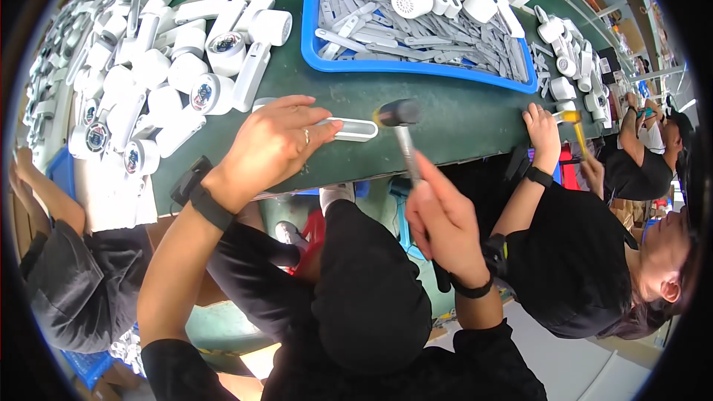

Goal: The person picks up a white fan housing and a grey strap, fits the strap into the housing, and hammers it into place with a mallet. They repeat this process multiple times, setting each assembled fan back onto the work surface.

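Our left hand's fingers (333, 127) grasped a long white piece (356, 130), keeping it flat on the green bench (453, 122). Our right hand (449, 226), at four o'clock from that piece, had its fingers wrapped around a hammer (399, 112), whose dark head showed near the rounded end at two o'clock. Farther out, we had white parts (189, 70) heaped toward ten o'clock, a blue tray (423, 69) of grey strips (416, 38) at one, and a co-worker's hand (544, 137) at three.

Smooth plastic piece (358, 129), shiny metal hammer shaft (408, 151)
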